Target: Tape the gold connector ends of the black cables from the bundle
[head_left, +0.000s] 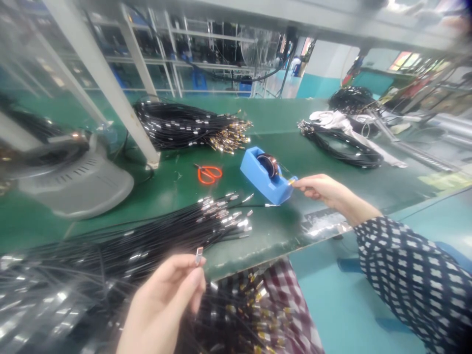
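Observation:
Between the thumb and fingers of my left hand (165, 295) is a small metal cable connector (199, 255), its end pointing up. My right hand (324, 189) pinches the loose end of the amber tape (292, 182) at the front of a blue tape dispenser (267, 184). The brown tape roll (268, 164) sits inside the dispenser. Just beyond my left hand, a bundle of black cables (177, 221) with metal tips lies on the green table. More cables (258, 305), many with yellowish tips, rest on my lap over a checked cloth (291, 290).
Orange-handled scissors (209, 174) lie left of the dispenser. Behind them is another cable bundle (191, 125) beside a white post (106, 78). A grey machine base (81, 182) stands on the left. Coiled cables (342, 145) and white cloth (332, 119) lie at the back right.

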A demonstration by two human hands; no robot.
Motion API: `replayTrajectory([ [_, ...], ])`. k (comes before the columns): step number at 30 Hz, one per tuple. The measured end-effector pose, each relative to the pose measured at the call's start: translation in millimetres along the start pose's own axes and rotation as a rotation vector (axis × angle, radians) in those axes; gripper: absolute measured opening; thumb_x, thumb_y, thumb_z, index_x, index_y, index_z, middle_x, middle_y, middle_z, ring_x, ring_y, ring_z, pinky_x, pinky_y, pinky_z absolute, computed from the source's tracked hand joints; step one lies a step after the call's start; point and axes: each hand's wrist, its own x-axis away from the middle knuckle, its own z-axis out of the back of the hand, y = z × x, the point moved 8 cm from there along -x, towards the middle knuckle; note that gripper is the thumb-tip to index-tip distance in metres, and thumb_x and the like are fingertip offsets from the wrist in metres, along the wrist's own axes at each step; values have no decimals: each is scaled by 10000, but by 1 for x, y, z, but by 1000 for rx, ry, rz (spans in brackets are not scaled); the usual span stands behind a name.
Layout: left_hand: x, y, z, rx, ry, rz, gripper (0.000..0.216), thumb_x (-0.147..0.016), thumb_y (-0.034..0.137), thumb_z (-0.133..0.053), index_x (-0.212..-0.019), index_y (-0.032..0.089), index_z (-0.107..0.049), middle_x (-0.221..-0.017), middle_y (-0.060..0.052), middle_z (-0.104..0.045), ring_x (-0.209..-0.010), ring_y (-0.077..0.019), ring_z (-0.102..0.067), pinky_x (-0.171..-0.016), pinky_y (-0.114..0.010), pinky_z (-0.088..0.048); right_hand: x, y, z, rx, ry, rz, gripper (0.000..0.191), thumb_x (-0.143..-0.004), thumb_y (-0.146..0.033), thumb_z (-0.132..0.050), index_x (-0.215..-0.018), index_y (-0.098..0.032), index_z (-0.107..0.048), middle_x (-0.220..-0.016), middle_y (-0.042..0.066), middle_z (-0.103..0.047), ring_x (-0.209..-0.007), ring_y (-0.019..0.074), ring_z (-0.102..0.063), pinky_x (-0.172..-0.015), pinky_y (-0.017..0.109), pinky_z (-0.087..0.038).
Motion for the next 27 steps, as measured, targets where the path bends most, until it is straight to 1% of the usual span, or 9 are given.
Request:
replayTrajectory([
  [5, 3, 4, -4, -34, -40, -17, 226, -845, 396, -676, -951, 198, -654, -682, -1, -639, -555, -134, -548, -568, -247, -467, 0, -4, 2, 86, 38, 27, 208, -653, -316, -733, -646, -117, -673, -573, 5, -536, -434, 66, -374, -389, 226, -216],
  [8, 8, 10, -7, -122, -45, -67, 214, -871, 403, -637, -961, 209, -640, -735, -20, -678, -592, -163, -598, -616, -277, -497, 4, -10, 4, 182, 85, 78, 132, -654, -257, -715, -621, -133, -685, -534, 3, -540, -464, 93, -420, -428, 234, -269],
  [11, 11, 12, -9, -117, -21, -78, 201, -878, 398, -624, -942, 207, -631, -719, -19, -669, -597, -165, -595, -618, -279, -492, 20, -13, -13, 268, 62, 130, 134, -612, -184, -712, -504, -155, -638, -485, -1, -535, -475, 111, -438, -462, 245, -302],
  [13, 10, 8, -11, -28, -21, -35, 195, -880, 391, -623, -916, 199, -628, -635, 7, -604, -536, -134, -524, -530, -243, -437, 40, -14, -40, 273, -37, 154, 136, -643, -233, -702, -539, -158, -657, -486, -6, -540, -470, 115, -445, -473, 245, -327],
  [15, 8, 8, -11, 70, 0, -24, 175, -878, 371, -632, -893, 197, -619, -610, 30, -536, -531, -108, -457, -478, -204, -363, 66, -17, -77, 211, -192, 179, 210, -718, -364, -666, -708, -158, -705, -523, -20, -545, -473, 112, -456, -488, 238, -360],
  [17, 6, 12, -11, 106, 19, -64, 152, -884, 348, -628, -887, 197, -618, -677, 22, -538, -588, -104, -457, -514, -193, -370, 99, -23, -121, 59, -482, 197, 296, -764, -428, -643, -777, -139, -706, -521, -36, -499, -468, 92, -421, -494, 224, -349],
  [19, 6, 16, -12, 56, 12, -89, 131, -868, 314, -647, -900, 187, -643, -780, -4, -587, -647, -108, -484, -567, -199, -402, 128, -31, -151, -45, -665, 203, 336, -793, -457, -626, -800, -129, -703, -562, -32, -504, -462, 75, -387, -478, 216, -320],
  [22, 6, 18, -14, -17, -1, -73, 124, -823, 256, -683, -915, 173, -679, -827, -20, -624, -703, -123, -525, -643, -218, -446, 150, -39, -171, -48, -763, 210, 342, -836, -447, -590, -859, -127, -709, -549, -33, -479, -475, 87, -386, -467, 216, -308],
  [27, 7, 20, -19, -29, -43, -70, 86, -814, 226, -674, -878, 171, -689, -816, -28, -670, -741, -156, -605, -693, -257, -505, 159, -41, -177, 24, -799, 199, 311, -866, -424, -551, -835, -145, -685, -518, -37, -450, -479, 102, -397, -450, 216, -308],
])
